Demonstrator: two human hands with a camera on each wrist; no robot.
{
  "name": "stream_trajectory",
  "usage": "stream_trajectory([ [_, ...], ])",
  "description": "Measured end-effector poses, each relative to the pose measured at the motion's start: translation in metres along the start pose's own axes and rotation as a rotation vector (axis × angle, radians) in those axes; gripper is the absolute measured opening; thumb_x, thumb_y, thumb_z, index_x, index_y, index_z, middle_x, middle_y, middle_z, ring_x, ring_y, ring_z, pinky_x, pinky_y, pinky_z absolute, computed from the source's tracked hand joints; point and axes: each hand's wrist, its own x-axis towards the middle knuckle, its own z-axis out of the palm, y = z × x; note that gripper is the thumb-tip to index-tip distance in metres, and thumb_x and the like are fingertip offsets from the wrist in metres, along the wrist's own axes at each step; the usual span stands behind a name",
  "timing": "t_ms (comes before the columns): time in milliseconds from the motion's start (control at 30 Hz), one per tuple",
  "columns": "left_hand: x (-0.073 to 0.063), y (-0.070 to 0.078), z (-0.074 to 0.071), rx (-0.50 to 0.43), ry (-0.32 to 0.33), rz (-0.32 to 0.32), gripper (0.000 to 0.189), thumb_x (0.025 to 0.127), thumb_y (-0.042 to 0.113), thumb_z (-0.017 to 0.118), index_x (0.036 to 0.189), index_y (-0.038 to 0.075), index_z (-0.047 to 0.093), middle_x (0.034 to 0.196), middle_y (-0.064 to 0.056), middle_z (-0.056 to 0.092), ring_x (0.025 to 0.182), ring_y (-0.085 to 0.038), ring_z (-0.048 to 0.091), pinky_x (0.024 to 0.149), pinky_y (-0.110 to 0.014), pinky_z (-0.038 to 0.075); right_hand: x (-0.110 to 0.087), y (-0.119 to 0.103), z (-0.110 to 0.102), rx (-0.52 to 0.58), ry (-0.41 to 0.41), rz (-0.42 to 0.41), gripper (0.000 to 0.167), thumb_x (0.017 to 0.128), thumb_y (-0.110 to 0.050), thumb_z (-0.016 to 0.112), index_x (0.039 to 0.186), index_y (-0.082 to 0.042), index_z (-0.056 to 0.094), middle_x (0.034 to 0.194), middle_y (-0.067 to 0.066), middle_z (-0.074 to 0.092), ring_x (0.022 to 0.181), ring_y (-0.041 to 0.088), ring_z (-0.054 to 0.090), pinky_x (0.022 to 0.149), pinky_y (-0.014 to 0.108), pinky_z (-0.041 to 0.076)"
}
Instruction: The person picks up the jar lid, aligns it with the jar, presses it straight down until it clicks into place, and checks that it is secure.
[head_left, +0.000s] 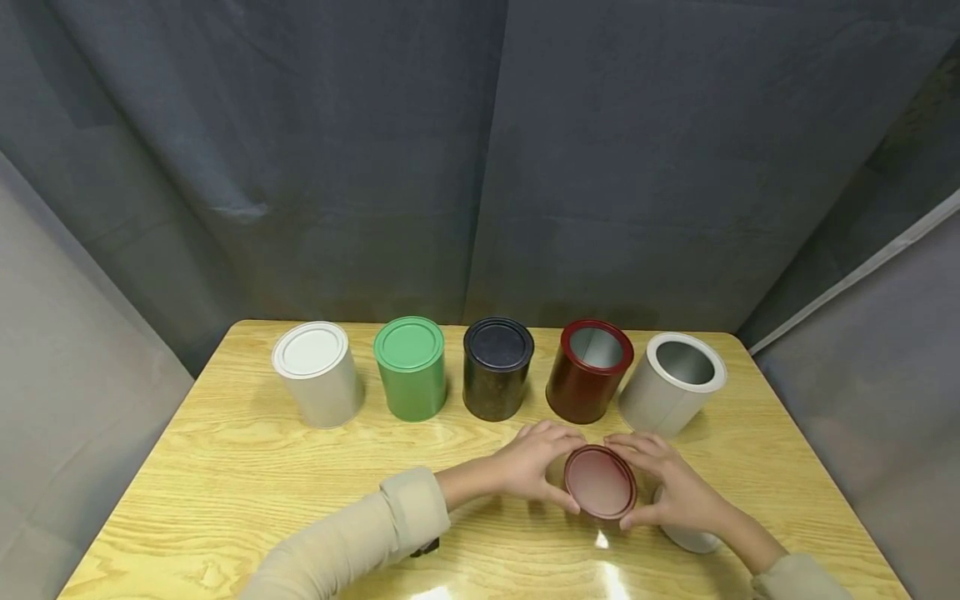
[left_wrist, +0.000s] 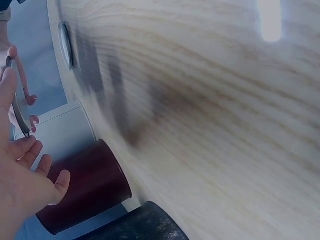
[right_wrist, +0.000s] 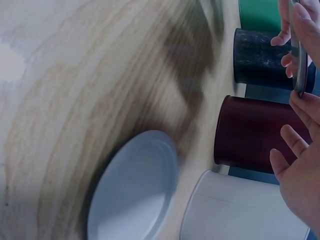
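"Red lid (head_left: pixel 600 483), held up off the table (head_left: pixel 225 500) in front of the red can (head_left: pixel 577 390): what could go wrong?"

"The left hand (head_left: pixel 534 467) could lose its edge, since only a slim rim gives hold, and the lid would likely tip. The right hand (head_left: pixel 678 487) could then brush the pale lid (right_wrist: pixel 137 185) lying in front and to the right of the red can."

"Where does it sit among the fingers?"

"Between them: left thumb and fingers clamp its left rim, right thumb and fingers its right rim."
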Motion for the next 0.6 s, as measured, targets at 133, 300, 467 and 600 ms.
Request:
stream_trajectory([
  [133,0.002,0.001,-0.005,0.011,0.001,0.006,0.078,0.07,0.057,0.068,0.133,0.017,0.045,0.136,0.003,0.041,0.122,-0.012,0.033,0.095,-0.031,0.031,0.002,-0.001,-0.003,0.002,0.002,0.002,0.089,0.044,-0.035,0.086,0.123,-0.007,0.057,0.123,0.006,0.052,0.11,0.016,0.04,0.08,0.037,0.036],
  [300,0.005,0.001,-0.01,0.014,-0.005,0.008,0.079,0.071,0.057,0.068,0.134,0.016,0.044,0.137,0.002,0.04,0.125,-0.013,0.03,0.097,-0.034,0.031,0.006,-0.002,-0.007,-0.003,-0.018,0.037,0.09,0.044,-0.034,0.087,0.124,-0.007,0.056,0.125,0.005,0.051,0.113,0.015,0.038,0.078,0.045,0.039],
  [467,0.007,0.0,-0.016,0.026,-0.002,0.01,0.081,0.072,0.058,0.067,0.135,0.015,0.043,0.137,0.002,0.04,0.126,-0.014,0.03,0.1,-0.037,0.03,0.009,-0.001,-0.012,0.008,-0.038,0.057,0.089,0.046,-0.033,0.087,0.126,-0.008,0.054,0.127,0.006,0.05,0.113,0.015,0.036,0.076,0.051,0.041],
  [600,0.009,-0.002,-0.021,0.037,0.004,0.002,0.082,0.072,0.058,0.066,0.136,0.013,0.042,0.137,0.002,0.04,0.126,-0.013,0.029,0.1,-0.037,0.03,0.014,0.0,-0.016,0.004,-0.042,0.06,0.089,0.048,-0.035,0.087,0.126,-0.009,0.054,0.127,0.007,0.049,0.112,0.015,0.037,0.076,0.05,0.041],
])
